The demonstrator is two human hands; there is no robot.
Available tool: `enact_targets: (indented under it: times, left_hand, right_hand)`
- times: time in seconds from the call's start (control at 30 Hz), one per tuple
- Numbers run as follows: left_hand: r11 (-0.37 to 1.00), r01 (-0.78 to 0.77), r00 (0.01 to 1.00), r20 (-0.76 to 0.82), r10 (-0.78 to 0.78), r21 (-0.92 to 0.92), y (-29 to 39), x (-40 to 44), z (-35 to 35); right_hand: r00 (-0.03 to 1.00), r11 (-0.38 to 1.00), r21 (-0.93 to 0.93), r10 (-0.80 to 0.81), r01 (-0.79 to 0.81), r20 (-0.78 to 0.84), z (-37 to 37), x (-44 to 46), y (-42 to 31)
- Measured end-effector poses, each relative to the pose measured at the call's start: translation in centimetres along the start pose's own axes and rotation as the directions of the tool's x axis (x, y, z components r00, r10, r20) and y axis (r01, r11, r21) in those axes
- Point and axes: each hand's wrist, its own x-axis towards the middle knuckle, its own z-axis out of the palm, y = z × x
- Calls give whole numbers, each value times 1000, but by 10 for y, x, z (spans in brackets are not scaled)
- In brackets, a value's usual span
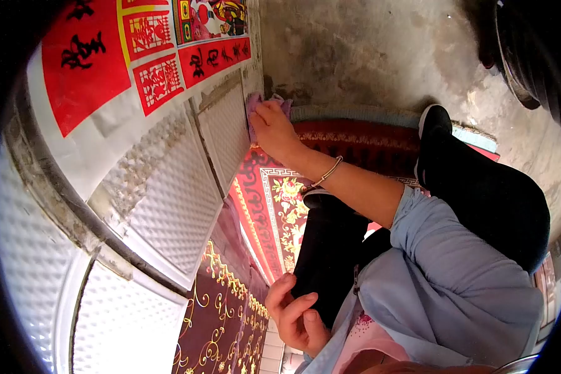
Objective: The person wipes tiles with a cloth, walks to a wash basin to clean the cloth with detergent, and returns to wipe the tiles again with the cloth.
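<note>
My right hand (273, 129) is closed on a purple cloth (253, 112). It presses the cloth into the corner where the white wall tiles (225, 134) meet the concrete surface. A bracelet (328, 172) circles my right wrist, below a rolled-up light blue sleeve (442, 240). My left hand (298, 315) hangs in front of my body, away from the wall, its fingers loosely bent and apart with nothing in them. Between the tiles run dark gaps, and rough grey residue (146, 156) covers part of one tile.
A red poster with black characters (84, 56) covers the upper wall. Under my legs lies a red patterned carpet (287, 199). My black shoe (436, 121) rests near its edge. Concrete (355, 56) spreads beyond, and brown cloth with gold scrolls (221, 311) hangs low at left.
</note>
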Motion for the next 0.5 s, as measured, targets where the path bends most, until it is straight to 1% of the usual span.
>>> enact_targets:
  times: [0.03, 0.13, 0.17, 0.23, 0.27, 0.3, 0.33, 0.37, 0.4, 0.43, 0.47, 0.5]
  left_hand:
    - [1000, 8, 1000, 0, -8, 8, 0, -1, 0]
    - [1000, -19, 1000, 3, 19, 6, -2, -3, 0]
    - [1000, -11, 1000, -5, 10, -5, -2, -3, 0]
    - [1000, -5, 1000, -10, 5, -21, -2, -4, 0]
    - [1000, -8, 1000, -16, 8, -18, -2, -4, 0]
    - [1000, -11, 1000, -21, 10, -14, -1, -4, 0]
    - [1000, -13, 1000, -21, 12, -14, 0, -4, 0]
    - [1000, -8, 1000, -14, 8, -15, 1, -4, -1]
    - [1000, -2, 1000, -8, 2, -15, 1, -4, -1]
    - [1000, 0, 1000, -5, 0, -14, 0, -3, -1]
    - [1000, 2, 1000, -3, -2, -15, -1, -2, -1]
    - [1000, 7, 1000, -2, -7, -13, -1, -3, -1]
  right_hand:
    - [995, 995, 52, -77, 80, -64, 2, -5, -2]
    - [999, 1000, 19, -20, 20, -51, 0, 18, 11]
    - [999, 1000, 17, -23, 24, -48, -4, 27, 15]
    - [989, 996, -69, 73, -64, 132, -11, 43, 23]
    - [989, 996, -71, 68, -59, 130, -9, 47, 28]
    - [960, 971, -25, 239, -238, 147, -3, 48, 30]
    - [899, 912, 18, 402, -411, 172, 1, 48, 34]
    - [900, 912, 19, 401, -410, 172, -2, 39, 21]
    - [961, 965, 4, 262, -264, 90, -3, 20, 7]
    - [993, 993, -25, 115, -115, 11, -5, 9, -2]
    - [993, 993, -27, 118, -118, 12, -4, 7, 0]
    - [999, 999, -38, 26, -25, 26, -4, 4, 2]
